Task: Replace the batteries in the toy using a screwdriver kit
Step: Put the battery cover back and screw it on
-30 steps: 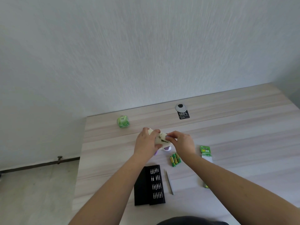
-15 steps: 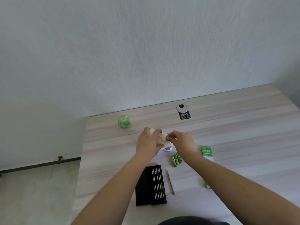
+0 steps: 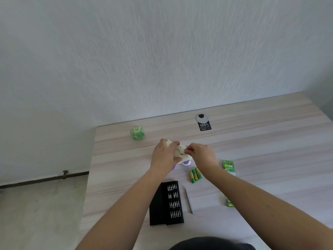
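A cream-white toy (image 3: 178,150) with purple feet (image 3: 186,162) is held above the table's middle. My left hand (image 3: 164,156) grips its body from the left. My right hand (image 3: 202,154) pinches at the toy's right end with fingertips; what it pinches is too small to tell. Several green-yellow batteries (image 3: 195,175) lie just right of the toy. The black screwdriver kit (image 3: 167,202) lies open near me, rows of bits showing. A thin grey screwdriver (image 3: 188,200) lies to the kit's right.
A green battery pack (image 3: 228,166) lies at the right, another green piece (image 3: 229,202) nearer me. A green cube-shaped object (image 3: 137,132) sits at the far left. A grey cable grommet with a black label (image 3: 203,122) is by the wall. The table's left edge (image 3: 91,168) drops to the floor.
Both hands stay on the toy with only small finger shifts. The view has drifted slightly.
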### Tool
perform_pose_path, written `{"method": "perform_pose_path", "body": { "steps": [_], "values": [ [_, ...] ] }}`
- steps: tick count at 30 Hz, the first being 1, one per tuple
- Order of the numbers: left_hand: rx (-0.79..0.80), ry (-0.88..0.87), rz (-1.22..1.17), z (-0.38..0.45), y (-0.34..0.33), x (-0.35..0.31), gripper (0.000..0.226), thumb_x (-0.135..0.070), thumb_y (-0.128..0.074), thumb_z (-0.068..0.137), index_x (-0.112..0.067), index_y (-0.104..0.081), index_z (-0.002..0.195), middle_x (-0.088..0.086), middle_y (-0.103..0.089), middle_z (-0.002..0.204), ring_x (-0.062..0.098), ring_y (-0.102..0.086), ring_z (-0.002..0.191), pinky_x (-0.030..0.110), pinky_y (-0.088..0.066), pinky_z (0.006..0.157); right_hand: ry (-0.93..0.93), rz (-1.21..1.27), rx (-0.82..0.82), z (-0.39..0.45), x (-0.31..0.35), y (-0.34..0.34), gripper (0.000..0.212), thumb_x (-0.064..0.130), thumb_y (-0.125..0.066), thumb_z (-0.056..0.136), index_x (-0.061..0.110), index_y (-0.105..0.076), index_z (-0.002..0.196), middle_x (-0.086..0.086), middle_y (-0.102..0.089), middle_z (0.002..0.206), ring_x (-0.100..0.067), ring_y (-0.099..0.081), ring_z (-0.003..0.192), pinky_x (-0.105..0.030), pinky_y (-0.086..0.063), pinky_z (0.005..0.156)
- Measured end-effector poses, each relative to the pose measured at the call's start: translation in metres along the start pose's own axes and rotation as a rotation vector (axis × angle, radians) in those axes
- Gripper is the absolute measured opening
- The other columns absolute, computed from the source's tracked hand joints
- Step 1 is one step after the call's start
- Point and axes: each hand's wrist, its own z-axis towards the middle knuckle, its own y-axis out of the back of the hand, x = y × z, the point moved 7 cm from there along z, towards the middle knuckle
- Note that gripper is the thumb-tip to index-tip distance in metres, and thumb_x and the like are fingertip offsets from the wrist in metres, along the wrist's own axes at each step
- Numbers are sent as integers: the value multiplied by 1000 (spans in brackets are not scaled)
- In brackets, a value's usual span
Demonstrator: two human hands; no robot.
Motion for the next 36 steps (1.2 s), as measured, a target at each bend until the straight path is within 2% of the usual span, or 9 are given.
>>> {"method": "perform_pose_path", "body": {
  "steps": [9, 15, 24, 27, 32, 36],
  "values": [
    [-6, -7, 2, 1, 0, 0, 58, -44, -69, 82, -33, -44, 134, 7, -38, 127, 28, -47, 114, 38, -40, 103, 81, -122, 17, 3, 6, 2, 26, 32, -51, 97, 12, -66, 104, -6, -67, 97, -26, -60, 87, -33, -42, 70],
    [-1, -12, -21, 2, -1, 0, 61, -42, -71, 81, -32, -45, 134, 7, -37, 128, 27, -46, 116, 36, -37, 103, 122, -68, 5, 3, 3, 0, 24, 28, -54, 96, 8, -65, 96, -7, -66, 92, -25, -57, 84, -36, -43, 70],
    [16, -47, -45, 5, -3, 5, 65, -44, -73, 78, -35, -43, 134, 5, -37, 127, 26, -46, 116, 36, -40, 100, 290, -160, -35, 2, 6, 0, 24, 25, -55, 96, 3, -64, 91, -12, -65, 86, -30, -56, 80, -32, -34, 61],
    [-7, -41, -94, 4, 0, 5, 56, -50, -64, 85, -34, -45, 134, 5, -39, 126, 25, -47, 113, 36, -38, 102, 301, -181, -41, 2, 8, -2, 24, 25, -54, 97, 4, -65, 94, -11, -66, 88, -30, -57, 83, -34, -40, 65],
    [-132, 23, -193, -1, 0, 3, 32, -36, -53, 94, -29, -56, 124, 8, -44, 118, 27, -52, 106, 36, -41, 97, 340, -189, -107, 0, 6, -7, 18, 18, -62, 91, 4, -65, 81, -12, -65, 74, -34, -59, 69, -34, -39, 56],
    [-202, 77, -254, -4, -4, 3, 28, -32, -58, 90, -28, -59, 117, 7, -45, 115, 27, -50, 106, 39, -42, 96, 249, -135, -28, 0, 0, -11, 20, 26, -59, 93, 9, -70, 91, -7, -70, 89, -29, -61, 82, -35, -47, 68]
  ]
}}
